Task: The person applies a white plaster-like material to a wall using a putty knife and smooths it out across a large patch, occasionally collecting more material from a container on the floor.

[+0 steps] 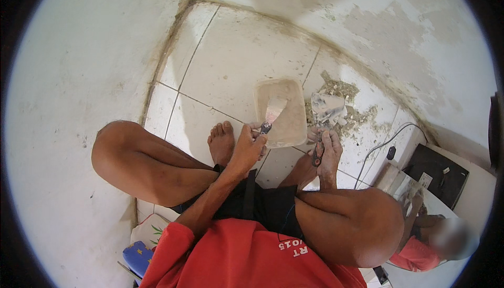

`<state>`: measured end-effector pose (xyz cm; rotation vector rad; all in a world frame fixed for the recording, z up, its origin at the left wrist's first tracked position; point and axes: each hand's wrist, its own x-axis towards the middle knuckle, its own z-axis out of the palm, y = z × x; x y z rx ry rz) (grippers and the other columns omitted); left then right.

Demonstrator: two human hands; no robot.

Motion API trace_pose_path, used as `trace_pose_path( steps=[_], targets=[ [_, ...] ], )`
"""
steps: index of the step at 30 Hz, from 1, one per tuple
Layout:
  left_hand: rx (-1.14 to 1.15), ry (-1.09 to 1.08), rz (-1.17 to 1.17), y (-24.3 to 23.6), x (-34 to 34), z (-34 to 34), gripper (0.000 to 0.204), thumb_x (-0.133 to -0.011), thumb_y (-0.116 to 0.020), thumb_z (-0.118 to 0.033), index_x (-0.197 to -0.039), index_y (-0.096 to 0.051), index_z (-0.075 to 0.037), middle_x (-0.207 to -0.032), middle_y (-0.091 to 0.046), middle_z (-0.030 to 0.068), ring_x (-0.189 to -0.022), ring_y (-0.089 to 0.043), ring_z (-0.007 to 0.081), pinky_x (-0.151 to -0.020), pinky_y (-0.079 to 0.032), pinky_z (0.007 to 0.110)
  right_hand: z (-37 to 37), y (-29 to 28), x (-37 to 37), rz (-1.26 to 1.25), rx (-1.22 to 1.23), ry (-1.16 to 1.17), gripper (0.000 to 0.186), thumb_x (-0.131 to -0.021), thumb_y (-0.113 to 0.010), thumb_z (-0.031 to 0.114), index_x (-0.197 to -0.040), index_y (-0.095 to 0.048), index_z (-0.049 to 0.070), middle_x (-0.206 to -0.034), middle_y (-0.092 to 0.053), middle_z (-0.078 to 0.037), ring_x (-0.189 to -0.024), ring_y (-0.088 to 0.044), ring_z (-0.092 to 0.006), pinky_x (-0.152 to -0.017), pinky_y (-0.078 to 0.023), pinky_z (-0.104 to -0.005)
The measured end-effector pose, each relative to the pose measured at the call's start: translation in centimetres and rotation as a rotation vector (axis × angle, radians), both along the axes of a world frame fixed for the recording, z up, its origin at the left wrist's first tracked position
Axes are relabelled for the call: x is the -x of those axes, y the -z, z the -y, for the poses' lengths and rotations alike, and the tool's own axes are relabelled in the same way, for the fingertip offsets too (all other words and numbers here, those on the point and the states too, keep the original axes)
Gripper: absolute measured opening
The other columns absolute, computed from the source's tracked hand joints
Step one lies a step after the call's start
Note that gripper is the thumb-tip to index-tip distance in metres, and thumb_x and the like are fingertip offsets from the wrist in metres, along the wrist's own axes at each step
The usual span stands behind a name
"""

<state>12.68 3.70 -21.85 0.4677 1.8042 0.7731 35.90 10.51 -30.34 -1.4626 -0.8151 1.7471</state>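
I sit on a white tiled floor with knees apart. My left hand (pixel 248 146) grips the dark handle of a putty knife (pixel 272 114) whose blade lies inside a square, putty-smeared plastic tub (pixel 281 110) on the floor. My right hand (pixel 326 149) holds a second, wider scraper (pixel 326 110) by its dark and red handle, blade up and caked with grey-white putty, just right of the tub. My bare left foot (pixel 221 142) rests beside the left hand.
Crumbled plaster debris (pixel 353 114) lies by the peeling wall (pixel 399 30). A black cable with a plug (pixel 390 152) runs along the floor. A leaning mirror (pixel 420 209) at right reflects a person. A dark panel (pixel 436 170) stands behind it.
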Motion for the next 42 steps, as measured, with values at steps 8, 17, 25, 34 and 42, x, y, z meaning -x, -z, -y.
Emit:
trace_pose_path(
  steps=[8,17,25,34,42],
  targets=[
    [-0.161,-0.242,0.311,2.9,-2.8,-1.3,0.041,-0.097,-0.058,-0.009,-0.13,-0.037,0.004,-0.099,-0.052,0.012,-0.072,-0.058,0.0143,-0.054,-0.048,0.027,-0.1,-0.8,0.6,-0.021,0.03,0.02,0.025,-0.105,-0.053,0.026,-0.109,-0.061,0.003,-0.099,-0.072,-0.013,-0.06,-0.059,-0.0065,-0.047,-0.052,-0.0237],
    [-0.208,-0.461,0.52,4.1,-4.0,-3.5,0.039,-0.099,-0.057,-0.009,-0.13,-0.037,0.003,-0.093,-0.053,0.0078,-0.075,-0.057,0.0147,-0.057,-0.047,0.027,0.2,0.2,1.2,-0.025,-0.034,0.085,0.022,-0.105,-0.055,0.023,-0.106,-0.063,0.003,-0.077,-0.066,-0.005,-0.045,-0.039,-0.0017,-0.041,-0.038,-0.0209],
    [-0.31,-0.451,0.428,4.8,-5.5,-3.7,0.037,-0.1,-0.055,-0.008,-0.132,-0.038,0.002,-0.1,-0.053,0.0088,-0.078,-0.057,0.0136,-0.06,-0.046,0.027,0.1,-1.1,0.9,-0.004,0.029,0.018,0.023,-0.106,-0.051,0.023,-0.11,-0.061,0.002,-0.092,-0.073,-0.013,-0.045,-0.043,-0.0024,-0.046,-0.051,-0.0227],
    [-0.359,-0.448,0.408,5.6,-6.2,-1.8,0.035,-0.101,-0.055,-0.01,-0.132,-0.042,-0.001,-0.11,-0.055,0.0076,-0.09,-0.058,0.0138,-0.071,-0.048,0.028,0.1,-0.9,0.8,-0.041,0.028,0.012,0.023,-0.106,-0.051,0.023,-0.109,-0.06,0.002,-0.093,-0.071,-0.009,-0.048,-0.045,-0.002,-0.045,-0.051,-0.0226],
    [-0.38,-0.441,0.394,5.0,-6.0,0.6,0.04,-0.101,-0.057,-0.012,-0.136,-0.04,-0.002,-0.118,-0.055,0.0083,-0.095,-0.059,0.0143,-0.076,-0.049,0.028,0.1,-1.2,0.8,-0.033,0.008,0.004,0.022,-0.104,-0.056,0.024,-0.109,-0.065,0.004,-0.061,-0.054,0.004,-0.044,-0.038,-0.0024,-0.037,-0.028,-0.0202]
  ],
)
